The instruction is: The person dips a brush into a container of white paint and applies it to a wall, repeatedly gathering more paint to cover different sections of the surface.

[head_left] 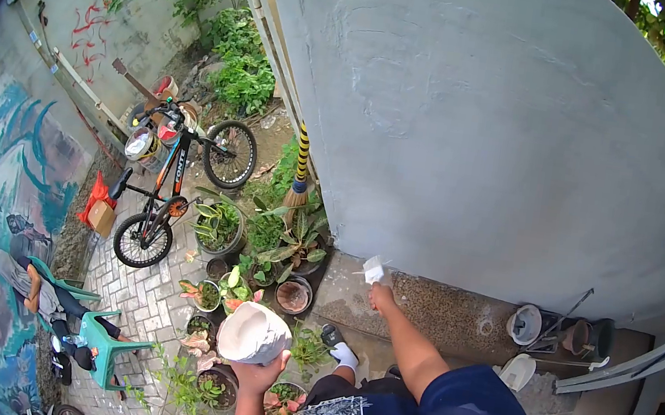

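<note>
A person in a dark blue printed shirt stands in an outdoor yard, seen from above the head.

The left hand (258, 374) is near the body, low and left of centre. Its fingers are curled upward and closed around the underside of a white rounded bowl-like container (253, 331), holding it up over the plants below.

The right arm stretches away from the body. The right hand (381, 296) is closed, fingers pinched tight on a small white flat object (375, 271). That object sits at the lower edge of a tall grey plastered wall (508, 147), just above a rough concrete ledge (437, 309); whether it touches the wall cannot be told.

To the left of the ledge stands a cluster of green potted plants (294, 244), with a straw broom with a yellow-and-black striped handle (299, 178) leaning by the wall's corner. Farther left, a black and orange bicycle (171, 186) stands on grey brick paving (141, 291). Nearer on the left is a turquoise plastic chair (109, 342). On the right end of the ledge sit several empty round pots (525, 323).
</note>
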`<state>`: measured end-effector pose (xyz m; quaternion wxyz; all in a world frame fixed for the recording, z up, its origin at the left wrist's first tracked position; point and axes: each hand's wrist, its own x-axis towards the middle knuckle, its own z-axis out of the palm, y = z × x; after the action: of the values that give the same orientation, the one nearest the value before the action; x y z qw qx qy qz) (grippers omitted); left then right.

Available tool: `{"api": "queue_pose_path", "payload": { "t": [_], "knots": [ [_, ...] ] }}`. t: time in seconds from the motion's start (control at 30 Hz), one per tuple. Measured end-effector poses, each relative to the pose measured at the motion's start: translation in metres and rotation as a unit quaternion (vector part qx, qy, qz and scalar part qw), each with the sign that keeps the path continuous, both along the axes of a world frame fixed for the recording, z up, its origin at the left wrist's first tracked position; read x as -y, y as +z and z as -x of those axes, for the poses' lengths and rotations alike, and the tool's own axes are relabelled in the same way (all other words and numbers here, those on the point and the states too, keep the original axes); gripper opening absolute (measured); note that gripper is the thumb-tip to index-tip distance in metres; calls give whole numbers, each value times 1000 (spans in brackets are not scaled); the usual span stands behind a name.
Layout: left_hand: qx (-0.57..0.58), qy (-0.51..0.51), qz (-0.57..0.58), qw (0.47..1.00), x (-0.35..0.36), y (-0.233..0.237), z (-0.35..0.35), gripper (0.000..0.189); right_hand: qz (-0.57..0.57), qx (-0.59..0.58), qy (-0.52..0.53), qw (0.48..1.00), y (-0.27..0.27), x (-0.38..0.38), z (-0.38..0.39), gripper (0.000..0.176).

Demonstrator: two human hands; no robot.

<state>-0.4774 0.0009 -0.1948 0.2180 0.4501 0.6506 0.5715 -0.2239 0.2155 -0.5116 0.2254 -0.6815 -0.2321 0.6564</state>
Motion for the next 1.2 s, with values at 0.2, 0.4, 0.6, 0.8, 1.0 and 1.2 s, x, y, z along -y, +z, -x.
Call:
{"api": "queue_pose_path", "payload": {
  "t": [0.2, 0.4, 0.6, 0.8, 1.0, 1.2],
  "knots": [
    [25, -201, -22, 979, -9, 17, -99, 100, -19, 56, 115, 992, 36, 197, -144, 20],
    [-12, -314, -64, 947, 22, 43, -236, 102, -28, -29, -178, 983, 105, 331, -307, 22],
    [121, -482, -73, 865, 73, 66, -342, 99, -236, -1, -347, 908, 266, 392, -415, 28],
    [74, -587, -121, 797, 93, 79, -383, 102, -459, 172, -125, 862, 482, 431, -426, 29],
    [115, -610, -132, 773, 98, 98, -389, 100, -507, 271, 190, 796, 611, 417, -415, 22],
    [35, -534, -222, 815, 101, 118, -379, 101, -543, 330, 365, 681, 658, 378, -386, 24]
  ]
}}
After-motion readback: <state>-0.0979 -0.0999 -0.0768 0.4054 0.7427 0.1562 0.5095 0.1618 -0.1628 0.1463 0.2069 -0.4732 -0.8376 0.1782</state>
